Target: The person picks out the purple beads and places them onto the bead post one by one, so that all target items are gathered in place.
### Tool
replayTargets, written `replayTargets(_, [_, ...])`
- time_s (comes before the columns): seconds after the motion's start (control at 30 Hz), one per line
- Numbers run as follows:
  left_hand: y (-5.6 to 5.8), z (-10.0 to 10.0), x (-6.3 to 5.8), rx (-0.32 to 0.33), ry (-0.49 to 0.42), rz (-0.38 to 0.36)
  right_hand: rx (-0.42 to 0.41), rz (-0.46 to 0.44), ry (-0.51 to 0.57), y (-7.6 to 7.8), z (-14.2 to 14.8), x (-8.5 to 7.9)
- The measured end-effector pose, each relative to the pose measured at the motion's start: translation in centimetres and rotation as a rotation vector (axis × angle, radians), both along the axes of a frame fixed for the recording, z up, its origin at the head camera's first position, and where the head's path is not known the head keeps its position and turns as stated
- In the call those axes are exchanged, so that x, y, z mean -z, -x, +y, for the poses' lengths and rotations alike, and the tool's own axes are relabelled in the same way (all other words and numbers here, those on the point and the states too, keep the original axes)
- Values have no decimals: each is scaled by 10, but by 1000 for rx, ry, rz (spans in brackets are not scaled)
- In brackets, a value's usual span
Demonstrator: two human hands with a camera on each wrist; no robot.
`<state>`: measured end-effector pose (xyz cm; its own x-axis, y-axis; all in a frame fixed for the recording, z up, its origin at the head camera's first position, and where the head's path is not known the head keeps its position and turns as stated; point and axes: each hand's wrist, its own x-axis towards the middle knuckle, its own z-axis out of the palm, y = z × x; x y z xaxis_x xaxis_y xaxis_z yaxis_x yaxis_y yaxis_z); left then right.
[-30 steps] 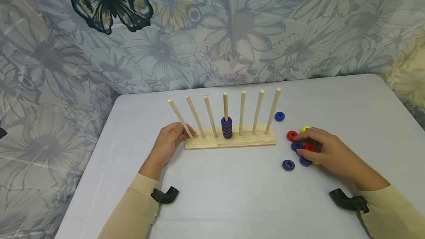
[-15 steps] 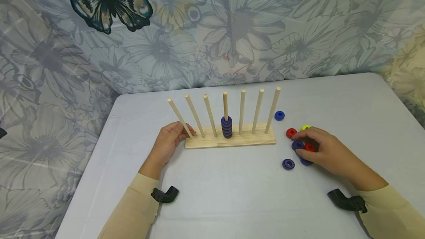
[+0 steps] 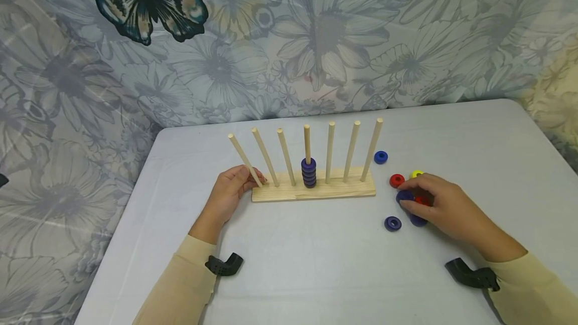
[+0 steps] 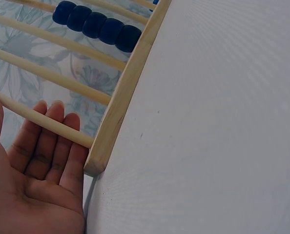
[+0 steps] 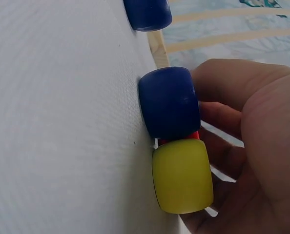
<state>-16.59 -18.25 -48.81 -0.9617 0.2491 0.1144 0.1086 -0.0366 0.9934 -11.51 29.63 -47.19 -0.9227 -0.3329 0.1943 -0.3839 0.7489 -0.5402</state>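
Observation:
The wooden peg stand (image 3: 334, 190) has a row of upright pegs, with several dark blue rings (image 3: 309, 173) stacked on its middle peg. My left hand (image 3: 232, 189) is at the stand's left end. In the left wrist view its relaxed fingers (image 4: 54, 129) lie behind the outermost peg (image 4: 47, 122), and the thumb is apart from them. To the right of the stand, my right hand (image 3: 444, 205) pinches a dark blue ring (image 3: 405, 195) between thumb and index finger, low over the table. A red ring (image 3: 422, 200) and another blue ring (image 3: 418, 220) lie partly hidden under this hand.
Loose around the right hand lie a red ring (image 3: 397, 180), a partly covered yellow ring (image 3: 416, 174) and a blue ring (image 3: 393, 223). Another blue ring (image 3: 381, 157) lies beyond the stand's right end. Patterned fabric (image 3: 325, 39) rises behind the white table (image 3: 293, 265).
The blue ring at the right fingertips has tilted, so its hole no longer shows. My right hand has shifted very slightly left. The left hand and the stand stay in place.

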Motion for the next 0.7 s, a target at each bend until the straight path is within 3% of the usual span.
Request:
replayTargets(0.43, [1, -1, 1, 4, -1, 2, -29, 154, 126, 1, -1, -2])
replayTargets(0.7, [1, -1, 2, 1, -1, 0, 0, 164, 122, 0, -2, -5])
